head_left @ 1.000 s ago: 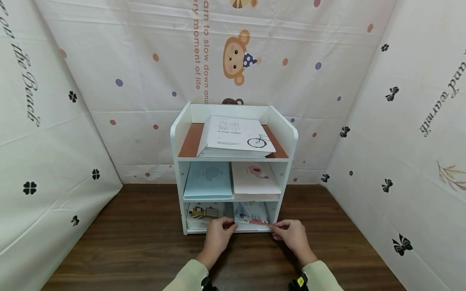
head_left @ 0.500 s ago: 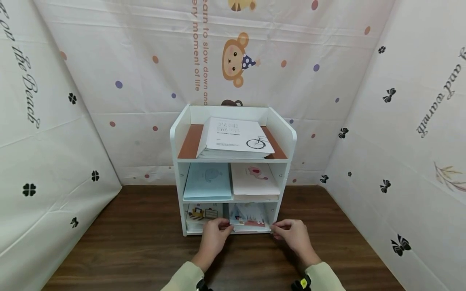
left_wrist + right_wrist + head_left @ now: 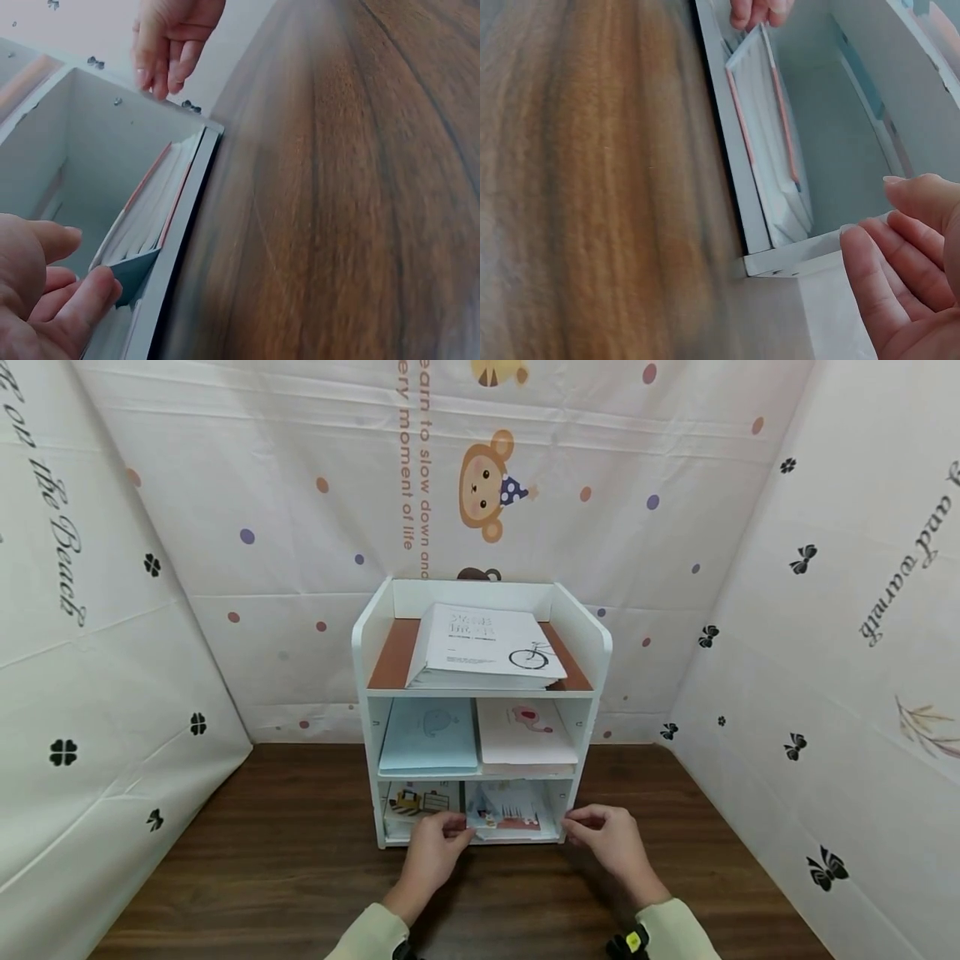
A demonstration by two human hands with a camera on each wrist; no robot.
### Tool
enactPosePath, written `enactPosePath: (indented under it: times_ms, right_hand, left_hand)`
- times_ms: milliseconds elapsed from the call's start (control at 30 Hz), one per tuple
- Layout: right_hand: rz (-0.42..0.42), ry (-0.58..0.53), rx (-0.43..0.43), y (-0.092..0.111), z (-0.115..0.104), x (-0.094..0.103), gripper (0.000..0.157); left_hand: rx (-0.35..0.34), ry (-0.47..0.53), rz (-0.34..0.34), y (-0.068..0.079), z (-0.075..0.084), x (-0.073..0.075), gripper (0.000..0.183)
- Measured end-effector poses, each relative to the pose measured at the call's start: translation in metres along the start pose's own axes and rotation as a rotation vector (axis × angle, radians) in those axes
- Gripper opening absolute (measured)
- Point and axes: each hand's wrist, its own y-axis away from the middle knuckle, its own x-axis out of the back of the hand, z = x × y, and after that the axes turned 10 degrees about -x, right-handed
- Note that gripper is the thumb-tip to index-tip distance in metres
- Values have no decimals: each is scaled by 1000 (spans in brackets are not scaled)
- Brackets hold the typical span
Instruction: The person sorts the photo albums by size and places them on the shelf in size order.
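A white shelf unit (image 3: pixel 361 718) stands on the table. Thin picture books (image 3: pixel 510 810) lie stacked in its lower right compartment. In the head view my left hand (image 3: pixel 433 852) is at the front left corner of that stack. The left wrist view shows its fingertips (image 3: pixel 103 283) beside a blue-green divider (image 3: pixel 135 271), thumb apart and no book gripped. My right hand (image 3: pixel 611 843) is by the shelf's right side edge. In the right wrist view its loosely bent fingers (image 3: pixel 862 255) lie close to the white side panel and hold nothing; whether they touch it I cannot tell.
Books with a digger cover (image 3: pixel 418 802) fill the lower left compartment. Above lie a blue stack (image 3: pixel 427 735) and a pink stack (image 3: pixel 528 735). A thick white book with a bicycle (image 3: pixel 491 643) is on top. White printed cloth (image 3: pixel 300 568) surrounds the wooden table (image 3: pixel 262 860).
The books in the lower right compartment have shifted left and lie further in. My left hand has moved left and slightly down. The right hand has moved slightly right, off the stack's corner.
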Motion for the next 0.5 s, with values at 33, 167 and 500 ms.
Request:
enactPosePath:
  times_ms: [33, 167, 500]
  right_hand:
    - [1, -3, 4, 0, -1, 1, 7]
    - [14, -14, 26, -1, -6, 7, 8]
    - [58, 34, 89, -4, -17, 28, 19]
  left_hand:
    - [2, -2, -8, 1, 0, 2, 21]
    - [-5, -17, -36, 3, -1, 9, 24]
    - [-90, -93, -90, 9, 7, 44, 21]
